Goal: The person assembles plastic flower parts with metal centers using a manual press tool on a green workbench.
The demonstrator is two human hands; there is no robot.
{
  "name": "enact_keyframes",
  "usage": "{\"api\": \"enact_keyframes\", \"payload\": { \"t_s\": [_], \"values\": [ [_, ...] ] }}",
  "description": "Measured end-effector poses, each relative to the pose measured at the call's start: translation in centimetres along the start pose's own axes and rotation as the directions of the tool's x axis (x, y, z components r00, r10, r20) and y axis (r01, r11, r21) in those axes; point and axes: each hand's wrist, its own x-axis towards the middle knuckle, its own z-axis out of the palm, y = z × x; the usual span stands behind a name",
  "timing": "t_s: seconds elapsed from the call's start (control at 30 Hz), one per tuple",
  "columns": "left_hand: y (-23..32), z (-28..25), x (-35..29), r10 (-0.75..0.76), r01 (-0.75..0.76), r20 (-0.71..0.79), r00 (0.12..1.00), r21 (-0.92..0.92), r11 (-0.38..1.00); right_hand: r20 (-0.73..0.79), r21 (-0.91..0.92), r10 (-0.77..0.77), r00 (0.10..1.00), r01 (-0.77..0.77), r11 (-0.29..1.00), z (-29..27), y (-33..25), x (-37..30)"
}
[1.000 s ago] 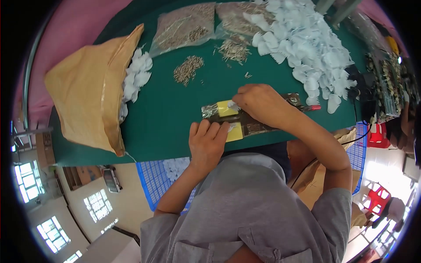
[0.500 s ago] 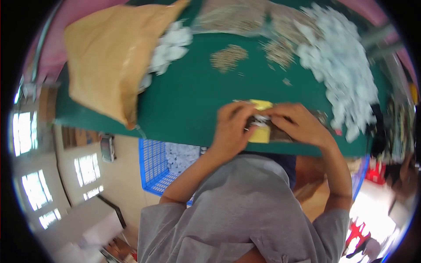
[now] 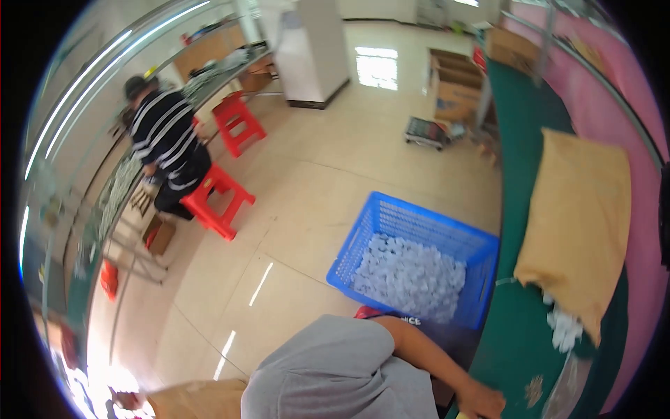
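One hand shows, the left (image 3: pixel 481 403), at the bottom of the frame right of centre, on the near edge of the green table (image 3: pixel 513 335); its fingers are too unclear to tell whether they are closed or gripping. A sliver of yellow material (image 3: pixel 462 415) sits just beside it, cut off by the lower edge of the frame. The right hand is outside the frame, so its state cannot be told.

The table's edge runs up the right side of the frame. Close along it, right of centre, stands a blue basket (image 3: pixel 436 220) with white pieces (image 3: pixel 412 279) in it, taking up the floor beside the arm. On the table a tan sack (image 3: pixel 576 209) fills much of the width, its mouth facing the lower right, with more white bits (image 3: pixel 564 328) at the opening. Below these lie a small pile of sticks (image 3: pixel 534 391) and a clear bag (image 3: pixel 569 384), near the hand.

Left of the basket, a wide strip of tiled floor (image 3: pixel 300 209) gives room to move, bounded at upper left by two red stools (image 3: pixel 222 202), one under a seated person (image 3: pixel 167 133). A cardboard box (image 3: pixel 453 105) and a dark device (image 3: pixel 424 133) narrow the floor at upper right.
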Motion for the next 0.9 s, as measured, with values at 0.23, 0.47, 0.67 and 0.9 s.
{"api": "enact_keyframes", "payload": {
  "t_s": [0.23, 0.47, 0.67, 0.9],
  "values": [
    [-5.2, 3.3, 1.4, 0.052, -0.054, -0.071, 0.996, -0.023, 0.998, 0.202, 0.346, -0.423, 0.883, 0.34, 0.875, 0.8, 6.0, 3.3],
    [-3.1, 4.0, 0.0, -0.145, 0.158, 0.299, 0.943, -0.02, 0.987, 0.207, 0.352, -0.26, 0.943, 0.176, 0.919, -0.1, -0.8, 0.4],
    [2.9, -4.6, 0.7, -0.306, 0.334, 0.178, 0.935, -0.153, 0.93, 0.13, 0.079, 0.234, 0.963, -0.246, 0.966, 0.4, -1.7, 2.0],
    [3.2, -5.7, 2.1, -0.381, 0.404, 0.251, 0.89, -0.047, 0.914, 0.047, -0.048, 0.287, 0.957, -0.285, 0.957, 0.3, -3.2, 2.6]
  ]
}}
